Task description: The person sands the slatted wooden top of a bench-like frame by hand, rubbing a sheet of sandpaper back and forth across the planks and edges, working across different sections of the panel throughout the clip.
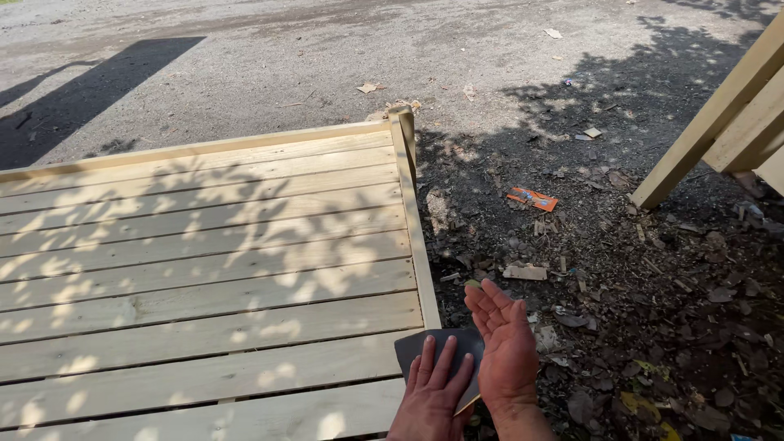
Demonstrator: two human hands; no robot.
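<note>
- Hands are low in the picture, close together at the corner of a big wooden platform (pixel 204 269) made of pale boards.
- Left hand (pixel 431 392) lies flat on a dark grey sanding sheet (pixel 420 349), fingers spread, pressing it down and not gripping.
- Sanding sheet sits on the platform's near right corner and hangs a little past the edge board (pixel 415 220).
- Right hand (pixel 505 347) is just beside the sheet, open with the palm up and the fingers loose. It holds nothing. Its lower edge is very near the sheet, but I cannot tell if it touches.
- Leaf shadows and sun spots fall on the boards.
- Ground (pixel 621 327) to the right is dark dirt with wood chips and bits of scrap.
- Orange scrap (pixel 532 198) lies on the dirt, well apart from the hands.
- Pale wooden beams (pixel 719 114) lean in at the top right.
</note>
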